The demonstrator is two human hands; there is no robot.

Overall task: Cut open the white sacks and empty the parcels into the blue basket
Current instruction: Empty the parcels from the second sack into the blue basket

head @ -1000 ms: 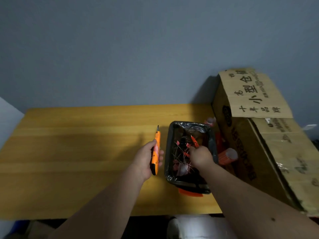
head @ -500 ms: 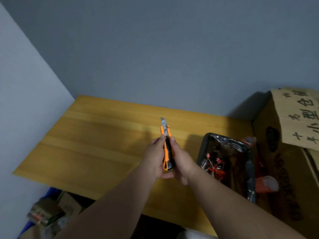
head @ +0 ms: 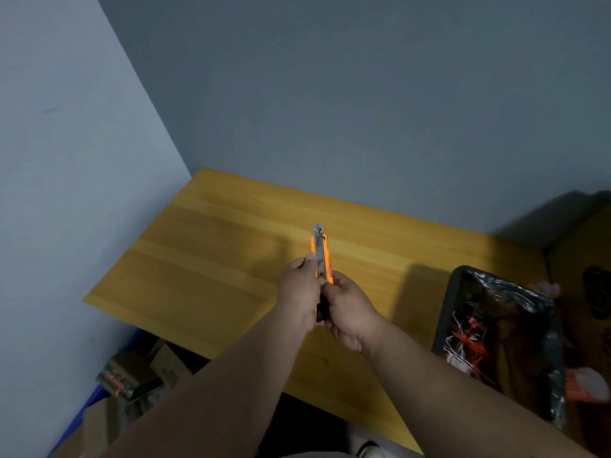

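Your left hand [head: 297, 289] and right hand [head: 347, 309] both grip the orange-and-black utility knife [head: 320, 259] above the wooden counter [head: 215, 259], blade tip exposed, so a slipping thumb may be cut; no white sack is in view.

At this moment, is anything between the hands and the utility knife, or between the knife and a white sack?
Nothing separates them: the left hand and right hand both grip the orange utility knife above the wooden table. No white sack is clearly in view, so that path cannot be judged.
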